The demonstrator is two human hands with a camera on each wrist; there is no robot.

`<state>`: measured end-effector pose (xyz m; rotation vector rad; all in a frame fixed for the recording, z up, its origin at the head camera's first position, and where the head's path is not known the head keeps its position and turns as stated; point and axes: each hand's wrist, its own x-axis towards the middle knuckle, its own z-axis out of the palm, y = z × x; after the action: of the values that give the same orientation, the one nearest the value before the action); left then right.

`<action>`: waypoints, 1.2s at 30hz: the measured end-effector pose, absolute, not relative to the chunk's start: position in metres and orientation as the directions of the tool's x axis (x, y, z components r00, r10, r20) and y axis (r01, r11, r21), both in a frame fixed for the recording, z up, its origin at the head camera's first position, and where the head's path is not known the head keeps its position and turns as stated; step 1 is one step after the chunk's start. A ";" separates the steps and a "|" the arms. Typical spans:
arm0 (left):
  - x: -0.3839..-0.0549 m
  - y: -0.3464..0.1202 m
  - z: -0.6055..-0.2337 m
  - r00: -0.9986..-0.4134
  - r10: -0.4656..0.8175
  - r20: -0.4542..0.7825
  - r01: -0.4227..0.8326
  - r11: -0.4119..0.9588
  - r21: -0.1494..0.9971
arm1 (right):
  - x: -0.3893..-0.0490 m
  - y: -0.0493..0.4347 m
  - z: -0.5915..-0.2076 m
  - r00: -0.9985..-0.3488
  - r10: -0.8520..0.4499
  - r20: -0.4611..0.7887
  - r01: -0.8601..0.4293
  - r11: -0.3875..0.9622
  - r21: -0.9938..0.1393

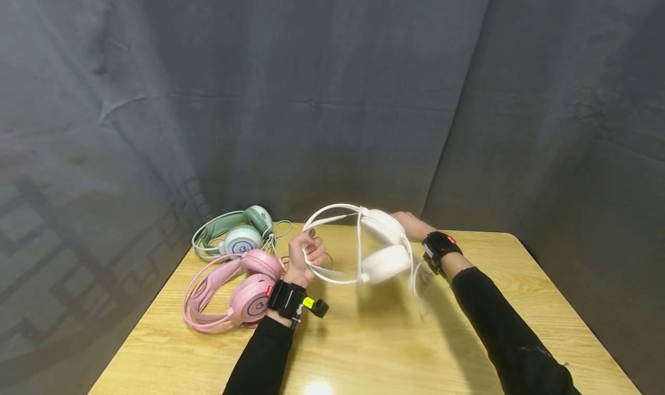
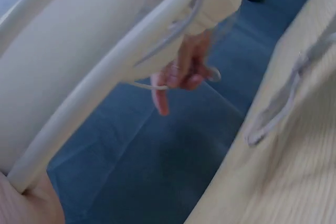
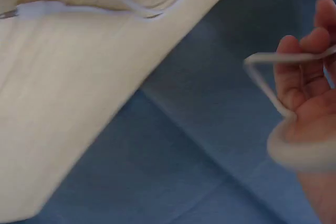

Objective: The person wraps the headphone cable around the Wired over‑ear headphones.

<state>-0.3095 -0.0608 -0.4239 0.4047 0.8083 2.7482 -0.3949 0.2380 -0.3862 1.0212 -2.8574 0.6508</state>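
White over-ear headphones (image 1: 385, 263) are held up over the wooden table, ear cups to the right. My left hand (image 1: 305, 255) grips their headband at its left end; in the left wrist view the white band (image 2: 100, 90) runs up from the palm. Beyond the ear cups is my right hand (image 1: 413, 226), partly hidden by the upper cup in the head view. Its curled fingers hold the white cable (image 3: 286, 57), which crosses them in the right wrist view. More cable hangs blurred below the cups.
Pink headphones (image 1: 251, 305) lie on the table (image 1: 363, 349) just left of my left wrist. Behind them are green headphones (image 1: 241, 239) with a bundled cable. A grey curtain (image 1: 332, 94) surrounds the table. A white cable plug (image 3: 39, 9) appears over the tabletop in the right wrist view.
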 end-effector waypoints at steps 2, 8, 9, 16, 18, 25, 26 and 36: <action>-0.310 -0.062 -0.424 -0.944 0.288 0.163 -0.162 -0.832 0.530 | -0.395 0.245 -0.393 -0.800 -0.565 0.201 -0.595 0.704 -0.387; -0.313 -0.066 -0.426 -0.963 0.258 0.080 -0.199 -0.878 0.435 | -0.394 0.262 -0.410 -0.861 -0.471 0.193 -0.504 0.737 -0.450; -0.314 -0.066 -0.426 -0.965 0.253 0.064 -0.204 -0.884 0.420 | -0.394 0.264 -0.412 -0.872 -0.455 0.183 -0.485 0.746 -0.457; -0.314 -0.065 -0.424 -0.980 0.196 -0.028 -0.192 -0.911 0.365 | -0.387 0.272 -0.423 -0.889 -0.386 0.244 -0.457 0.771 -0.443; -0.313 -0.065 -0.423 -0.982 0.182 -0.049 -0.187 -0.917 0.353 | -0.386 0.273 -0.423 -0.889 -0.361 0.283 -0.455 0.774 -0.441; -0.311 -0.067 -0.419 -0.983 0.162 -0.086 -0.176 -0.965 0.196 | -0.381 0.274 -0.436 -0.896 -0.318 0.309 -0.412 0.855 -0.315; -0.311 -0.067 -0.418 -0.983 0.155 -0.095 -0.169 -0.971 0.169 | -0.378 0.273 -0.439 -0.900 -0.315 0.302 -0.404 0.863 -0.302; -0.314 -0.069 -0.422 -0.967 0.082 -0.241 -0.087 -0.996 0.011 | -0.352 0.237 -0.467 -0.811 -0.504 0.298 -0.547 0.834 -0.079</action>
<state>-0.3136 -0.0686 -0.4217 -0.3703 0.0328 3.0341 -0.3519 0.2371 -0.4673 0.8029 -2.7490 0.2340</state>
